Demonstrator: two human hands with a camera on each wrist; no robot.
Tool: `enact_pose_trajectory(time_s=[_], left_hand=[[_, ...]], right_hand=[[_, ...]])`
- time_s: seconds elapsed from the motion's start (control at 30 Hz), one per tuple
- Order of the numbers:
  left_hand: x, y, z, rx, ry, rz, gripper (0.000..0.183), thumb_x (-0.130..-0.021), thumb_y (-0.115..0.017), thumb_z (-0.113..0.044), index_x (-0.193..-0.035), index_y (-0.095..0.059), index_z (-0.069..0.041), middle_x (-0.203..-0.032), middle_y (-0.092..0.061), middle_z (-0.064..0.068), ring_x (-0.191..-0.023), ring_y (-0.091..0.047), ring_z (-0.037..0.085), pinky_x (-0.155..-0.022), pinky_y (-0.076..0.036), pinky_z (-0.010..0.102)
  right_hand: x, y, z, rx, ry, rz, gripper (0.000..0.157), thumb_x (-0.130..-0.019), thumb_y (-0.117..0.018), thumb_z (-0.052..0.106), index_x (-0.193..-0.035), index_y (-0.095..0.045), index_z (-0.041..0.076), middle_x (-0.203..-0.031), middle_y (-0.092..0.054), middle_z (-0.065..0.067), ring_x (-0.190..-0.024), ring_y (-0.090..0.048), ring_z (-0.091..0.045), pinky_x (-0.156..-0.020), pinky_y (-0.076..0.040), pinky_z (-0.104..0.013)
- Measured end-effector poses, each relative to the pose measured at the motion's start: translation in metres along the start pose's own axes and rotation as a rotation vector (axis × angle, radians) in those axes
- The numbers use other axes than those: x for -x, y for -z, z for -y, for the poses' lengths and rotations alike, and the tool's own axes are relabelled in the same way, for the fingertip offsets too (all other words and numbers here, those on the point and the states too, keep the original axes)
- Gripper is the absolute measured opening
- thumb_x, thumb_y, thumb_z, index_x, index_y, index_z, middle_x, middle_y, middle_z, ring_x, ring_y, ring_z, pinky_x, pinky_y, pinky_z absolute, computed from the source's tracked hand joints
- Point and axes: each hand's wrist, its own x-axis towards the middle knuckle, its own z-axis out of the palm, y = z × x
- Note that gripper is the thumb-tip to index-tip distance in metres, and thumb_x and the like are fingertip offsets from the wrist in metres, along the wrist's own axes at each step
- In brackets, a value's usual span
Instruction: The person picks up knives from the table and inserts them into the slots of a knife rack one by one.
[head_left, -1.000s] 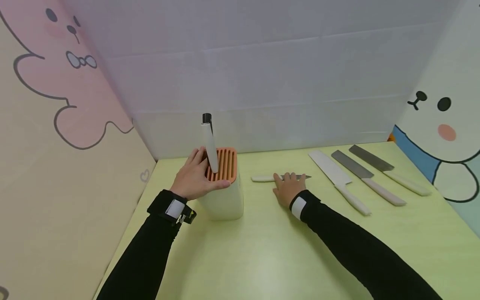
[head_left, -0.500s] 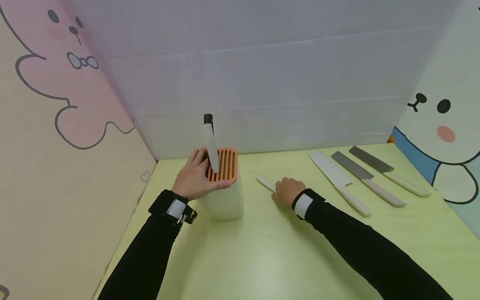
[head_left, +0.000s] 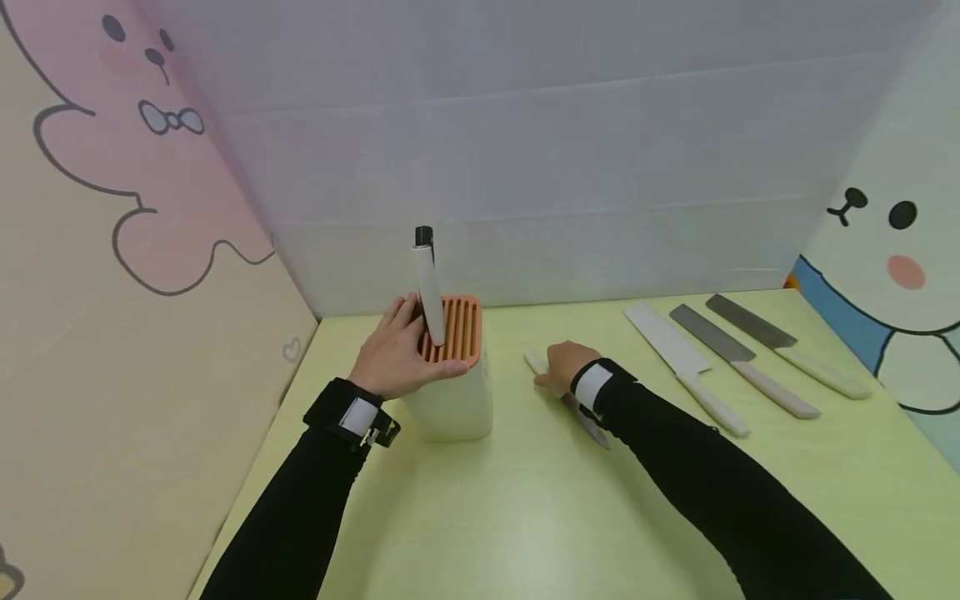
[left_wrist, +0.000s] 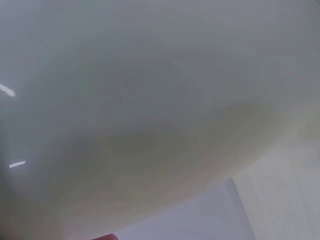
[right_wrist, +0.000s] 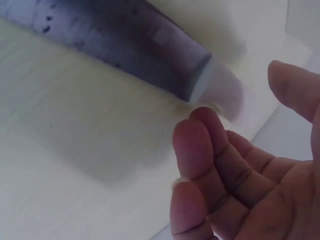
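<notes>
In the head view my left hand [head_left: 393, 350] holds the white knife block [head_left: 453, 408] with its orange slotted top [head_left: 461, 321], the thumb along the front rim. A white, slim handle with a black end [head_left: 429, 287] stands up from the slots. My right hand [head_left: 567, 367] is over a small knife [head_left: 585, 421] that lies slantwise on the table, its pale handle end towards the back left. In the right wrist view a gap shows between thumb and loosely bent fingers [right_wrist: 192, 145], with the knife's handle [right_wrist: 220, 92] beyond them. The block's wall [left_wrist: 150, 100] fills most of the left wrist view.
To the right a cleaver [head_left: 666, 333] and two dark-bladed knives [head_left: 712, 333] [head_left: 750, 321] lie side by side, handles towards the front. A pale sheet wall [head_left: 525, 167] closes off the back of the yellow-green table [head_left: 510, 517].
Under my right hand the small knife has turned from lying crosswise to a slant, its blade now pointing front right. My left hand has stayed on the knife block.
</notes>
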Motion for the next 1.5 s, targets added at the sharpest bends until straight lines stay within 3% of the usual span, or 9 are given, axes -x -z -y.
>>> enact_pose_trajectory(time_s=[0.2,0.4,0.73,0.9,1.0,1.17,1.3,1.5], left_hand=[[0.000,0.000,-0.001,0.006,-0.002,-0.001,0.109,-0.067,-0.052,-0.079,-0.143,-0.030,-0.004,-0.153,-0.017,0.019,-0.141,-0.004,0.027,-0.114,-0.016,0.042],[0.002,0.001,-0.001,0.009,0.007,0.003,0.108,-0.069,-0.054,-0.076,-0.144,-0.028,-0.004,-0.153,-0.015,0.019,-0.141,-0.005,0.031,-0.112,-0.019,0.047],[0.002,0.002,-0.001,0.008,0.012,0.017,0.113,-0.066,-0.054,-0.078,-0.144,-0.027,-0.001,-0.153,-0.013,0.019,-0.141,-0.004,0.031,-0.113,-0.017,0.046],[0.002,0.003,0.000,0.009,-0.005,0.030,0.119,-0.061,-0.058,-0.079,-0.144,-0.025,0.000,-0.153,-0.013,0.020,-0.141,-0.003,0.030,-0.114,-0.012,0.044],[0.002,0.003,0.001,0.018,-0.011,0.030,0.121,-0.059,-0.059,-0.079,-0.144,-0.025,0.000,-0.153,-0.012,0.021,-0.140,-0.002,0.031,-0.114,-0.013,0.045],[0.002,0.003,0.002,0.022,-0.013,0.025,0.122,-0.058,-0.059,-0.080,-0.144,-0.026,-0.001,-0.153,-0.012,0.021,-0.140,-0.003,0.033,-0.113,-0.014,0.047],[0.003,0.004,0.001,0.027,-0.009,0.029,0.122,-0.057,-0.059,-0.081,-0.144,-0.026,-0.001,-0.153,-0.012,0.021,-0.140,-0.002,0.033,-0.114,-0.013,0.047],[0.003,0.004,0.001,0.023,-0.016,0.034,0.125,-0.055,-0.058,-0.082,-0.144,-0.026,-0.001,-0.153,-0.011,0.021,-0.140,-0.002,0.033,-0.113,-0.014,0.047]], right_hand=[[-0.005,-0.005,0.000,0.007,-0.009,0.004,0.031,-0.082,-0.066,0.035,-0.090,-0.058,0.006,-0.071,-0.059,-0.005,-0.062,-0.056,-0.019,-0.057,-0.049,-0.035],[-0.006,-0.008,0.000,-0.031,0.002,-0.009,0.020,-0.083,-0.062,0.023,-0.085,-0.058,0.004,-0.069,-0.060,-0.007,-0.059,-0.056,-0.021,-0.054,-0.048,-0.034],[-0.003,-0.010,-0.003,-0.107,0.042,-0.075,0.023,-0.087,-0.059,0.026,-0.079,-0.056,0.005,-0.063,-0.055,-0.005,-0.054,-0.049,-0.018,-0.050,-0.038,-0.029],[0.007,0.001,-0.007,-0.228,0.085,-0.132,0.026,-0.088,-0.056,0.027,-0.074,-0.056,0.006,-0.057,-0.043,-0.001,-0.049,-0.039,-0.015,-0.050,-0.031,-0.029],[0.016,0.012,-0.008,-0.321,0.112,-0.155,0.025,-0.088,-0.055,0.025,-0.083,-0.062,0.002,-0.056,-0.045,0.001,-0.048,-0.037,-0.013,-0.048,-0.031,-0.027],[0.028,0.030,-0.009,-0.433,0.142,-0.202,0.034,-0.088,-0.052,0.025,-0.105,-0.061,-0.003,-0.060,-0.059,-0.004,-0.049,-0.047,-0.013,-0.050,-0.042,-0.028],[0.035,0.042,-0.011,-0.573,0.142,-0.228,0.030,-0.089,-0.050,0.027,-0.104,-0.060,0.003,-0.071,-0.064,-0.007,-0.058,-0.056,-0.016,-0.055,-0.046,-0.031],[0.050,0.065,-0.011,-0.728,0.198,-0.334,0.025,-0.091,-0.052,0.027,-0.103,-0.058,0.006,-0.078,-0.066,-0.008,-0.064,-0.057,-0.021,-0.052,-0.042,-0.032]])
